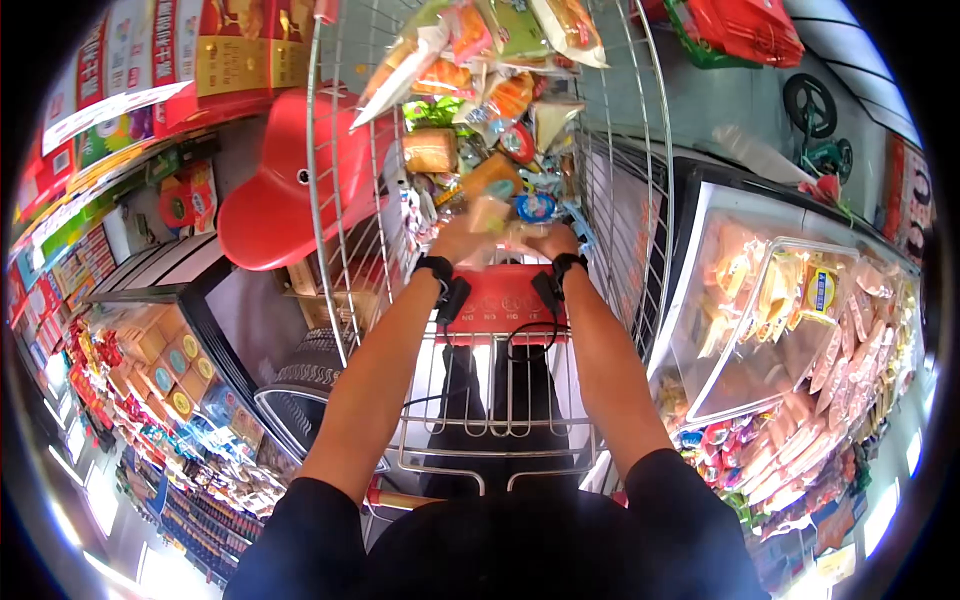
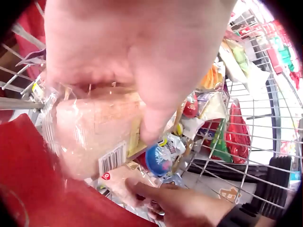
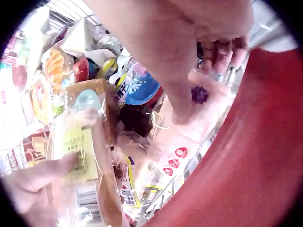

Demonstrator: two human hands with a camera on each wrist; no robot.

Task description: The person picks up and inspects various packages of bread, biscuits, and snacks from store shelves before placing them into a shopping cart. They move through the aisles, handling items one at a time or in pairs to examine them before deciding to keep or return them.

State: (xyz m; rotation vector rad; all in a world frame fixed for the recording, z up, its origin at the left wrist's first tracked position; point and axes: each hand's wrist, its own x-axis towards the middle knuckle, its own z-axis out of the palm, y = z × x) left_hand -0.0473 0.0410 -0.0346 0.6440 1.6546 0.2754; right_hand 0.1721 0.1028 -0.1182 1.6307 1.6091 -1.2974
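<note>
Over the near end of a wire shopping cart (image 1: 662, 130), my left hand (image 1: 460, 240) grips a clear-wrapped block of bread (image 2: 90, 127) with a yellow label and a barcode. Beside it, my right hand (image 1: 552, 240) pinches a pale pink plastic packet (image 3: 194, 130) printed with red marks and a purple shape. A round blue-lidded item (image 1: 535, 207) lies just beyond the hands. Farther in are another wrapped bread loaf (image 1: 430, 150), a bagged croissant (image 1: 510, 97) and several other plastic packages.
The cart's red panel (image 1: 500, 300) is right below my wrists. On the left stands a red chair (image 1: 285, 190) near shelves of boxed goods. A chest with packaged sausages (image 1: 800, 420) flanks the cart on the right, a framed lid over part of it.
</note>
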